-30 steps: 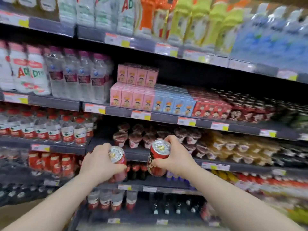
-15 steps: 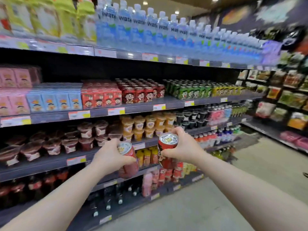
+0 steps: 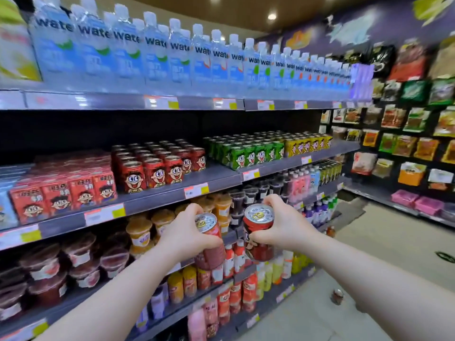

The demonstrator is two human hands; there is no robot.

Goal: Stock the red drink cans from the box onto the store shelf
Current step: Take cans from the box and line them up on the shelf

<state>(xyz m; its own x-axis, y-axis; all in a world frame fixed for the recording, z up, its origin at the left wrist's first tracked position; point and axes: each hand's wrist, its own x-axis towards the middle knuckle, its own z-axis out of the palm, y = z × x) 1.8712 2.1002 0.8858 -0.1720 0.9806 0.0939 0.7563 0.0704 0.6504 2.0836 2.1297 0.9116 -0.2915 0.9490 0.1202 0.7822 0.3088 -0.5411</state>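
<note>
My left hand [image 3: 184,233] grips a red drink can [image 3: 209,242] with a silver top, tilted a little to the right. Close beside it, my right hand [image 3: 283,226] holds a second red can [image 3: 258,232] upright. Both cans hang in the air in front of the jelly-cup shelf. Above and to the left, a block of matching red cans [image 3: 157,166] with a cartoon face stands on the grey shelf [image 3: 216,179], whose board shows bare to the right of them. The box is not in view.
Red cartons [image 3: 64,193] stand left of the shelved cans, green cans [image 3: 248,153] and yellow cans [image 3: 307,143] to the right. Water bottles [image 3: 172,55] fill the top shelf. Snack bags [image 3: 408,124] line the far wall. A small can [image 3: 336,296] lies on the floor.
My view has swung right along the aisle, from the pink cartons to the red cans' shelf. Both hands have kept their cans and stay close together.
</note>
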